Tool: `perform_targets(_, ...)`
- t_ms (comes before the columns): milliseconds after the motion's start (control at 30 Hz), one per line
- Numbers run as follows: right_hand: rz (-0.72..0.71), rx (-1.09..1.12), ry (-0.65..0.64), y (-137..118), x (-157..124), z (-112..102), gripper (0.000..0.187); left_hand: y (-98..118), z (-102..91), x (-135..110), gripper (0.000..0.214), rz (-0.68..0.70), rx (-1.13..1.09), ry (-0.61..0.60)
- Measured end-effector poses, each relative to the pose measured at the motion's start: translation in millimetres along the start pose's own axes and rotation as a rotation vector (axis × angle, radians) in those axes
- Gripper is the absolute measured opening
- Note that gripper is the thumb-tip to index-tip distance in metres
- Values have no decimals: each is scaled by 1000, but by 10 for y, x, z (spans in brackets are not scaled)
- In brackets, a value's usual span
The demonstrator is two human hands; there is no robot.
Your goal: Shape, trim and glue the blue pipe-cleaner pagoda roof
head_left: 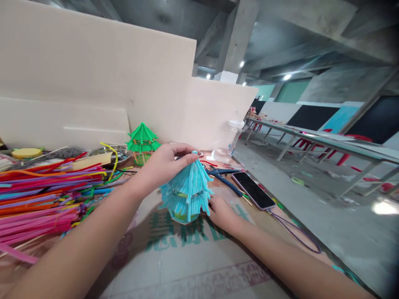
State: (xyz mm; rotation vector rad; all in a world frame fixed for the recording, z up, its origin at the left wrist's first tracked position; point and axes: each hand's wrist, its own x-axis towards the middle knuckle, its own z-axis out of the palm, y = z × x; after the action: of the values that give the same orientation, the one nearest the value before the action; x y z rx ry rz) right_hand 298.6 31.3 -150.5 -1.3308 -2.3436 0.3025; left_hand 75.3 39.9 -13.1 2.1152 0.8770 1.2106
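A light-blue model pavilion [188, 189] made of pipe cleaners stands upright in front of me, with two tiers of fringed roof and a base showing some green. My left hand [170, 162] grips the peak of its roof, thumb on the near side and fingers reaching over the far side. Low on the right, my right hand [220, 212] is closed at the edge of the base; its fingertips are partly hidden by the model. Beneath it lies a printed cardboard sheet [187, 270].
Bundles of coloured pipe cleaners [40, 195] cover the left side. A green model pavilion [142, 139] stands behind my left hand. Blue-handled pliers [226, 180], a phone [254, 191] with a cord strap and a clear plastic cup [229, 141] lie toward the table's right edge.
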Motion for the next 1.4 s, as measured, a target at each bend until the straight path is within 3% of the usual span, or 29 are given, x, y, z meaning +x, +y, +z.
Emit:
perform_targets(367, -66, 25, 38, -6, -16, -7, 21, 33, -181, -13, 27, -63, 33, -16)
perform_targets(667, -90, 47, 40, 26, -8, 9, 23, 34, -183, -18, 27, -82, 39, -56)
perform_targets(933, -139, 68, 49, -33, -61, -44, 27, -39, -203, 9, 35, -118, 12, 33)
perform_targets(1167, -144, 64, 17, -63, -53, -33, 22, -31, -204, -15, 34, -64, 12, -125)
perform_targets(1300, -139, 56, 5, -53, -43, -233, 19, 4, -199, -37, 30, -46, 39, -135)
perform_targets(1400, -6, 14, 33, 64, -56, -494, 23, 20, -248, -51, 29, -65, 39, -123)
